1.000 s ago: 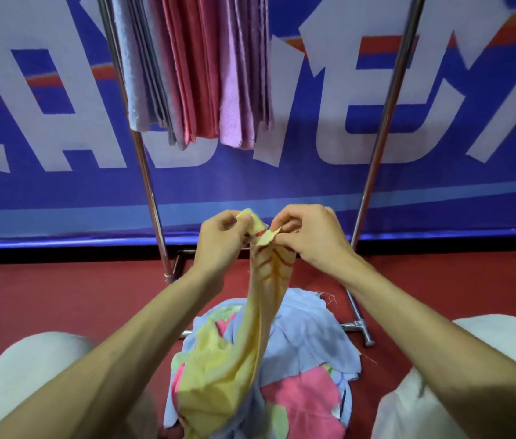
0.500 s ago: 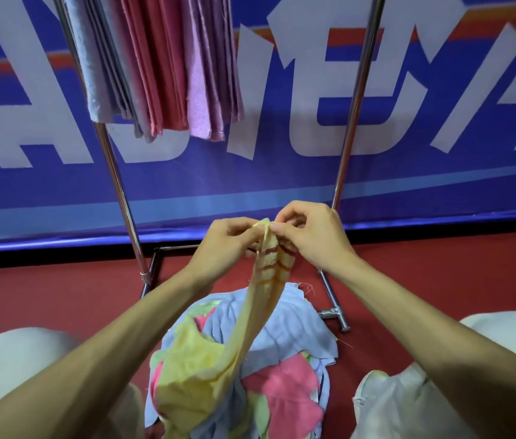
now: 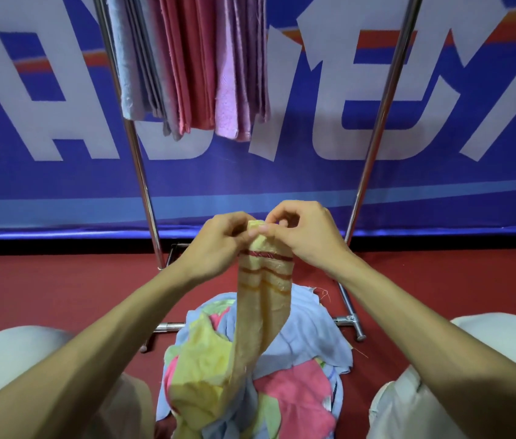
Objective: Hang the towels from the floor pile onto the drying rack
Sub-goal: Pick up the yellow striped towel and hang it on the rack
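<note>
the yellow towel [image 3: 266,299] hangs as a narrow, bunched strip from the two hands down to the pile [image 3: 307,340] on the floor [image 3: 60,286], its lower end lying in the heap of blue, pink and green. both hands hold its top edge, close together: the left hand [image 3: 215,245] pinches it between thumb and fingers on one side, and the right hand [image 3: 310,236] pinches it from the other, fingertips almost meeting. the step in hand looks like finding the corners and opening the towel before it goes up. to do it well, each hand should probably slide outward along the top hem to a corner, with the pinch light enough to travel, then lift until the tail clears the pile without dragging anything else along. the rack [image 3: 142,172] stands just behind, a chrome pole on either side, with hung towels [image 3: 193,64] in grey, pink and lilac gathered toward the left pole; its top bar is out of view, though room seems left to their right. a blue banner [image 3: 282,179] backs it all
</note>
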